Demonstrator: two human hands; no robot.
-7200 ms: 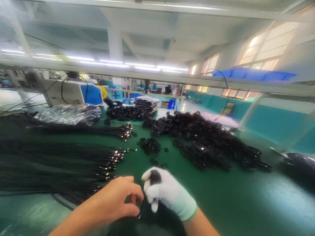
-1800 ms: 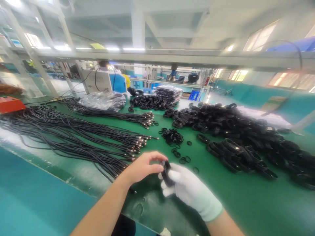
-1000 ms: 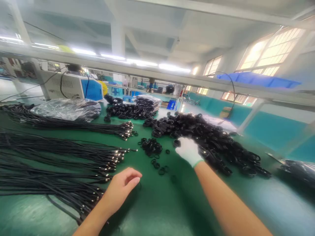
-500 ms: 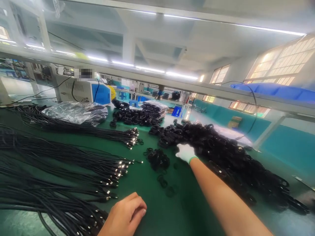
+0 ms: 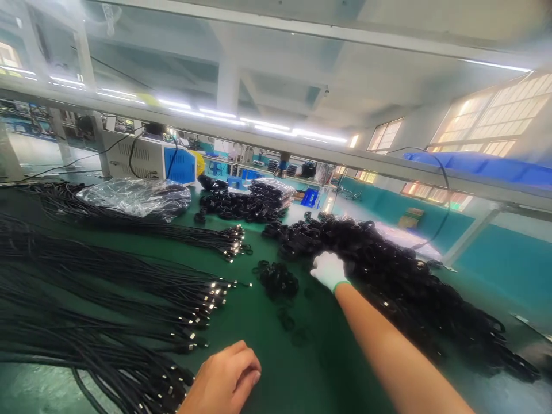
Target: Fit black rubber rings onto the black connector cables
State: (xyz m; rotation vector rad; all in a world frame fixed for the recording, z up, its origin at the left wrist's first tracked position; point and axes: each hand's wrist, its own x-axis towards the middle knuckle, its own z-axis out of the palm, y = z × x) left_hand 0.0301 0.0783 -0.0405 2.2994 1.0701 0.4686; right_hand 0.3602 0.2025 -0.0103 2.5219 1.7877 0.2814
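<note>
My left hand [image 5: 228,376], bare, is over the green tabletop [image 5: 297,379] near the front. Its fingers and thumb curl loosely inward, and I see nothing in them. Connector ends of black cables [image 5: 194,322] lie just to its left. My right hand [image 5: 328,270] wears a white glove and is at the near left edge of a large heap of coiled black cables [image 5: 388,270]. Its fingers look bunched, and whatever they may hold is hidden. A small clump of black coils [image 5: 278,280] lies to the left of the glove.
Another bundle of black cables [image 5: 172,231] lies farther back, beside a clear plastic bag [image 5: 133,198]. Behind it stands a white and blue machine [image 5: 179,165]. More black coils [image 5: 237,204] are piled at the back. A metal shelf beam [image 5: 259,135] crosses above the table.
The gloved fingers, more spread before, now look drawn together at the same edge of the heap. My left hand is nearly in the same place. The view has shifted slightly.
</note>
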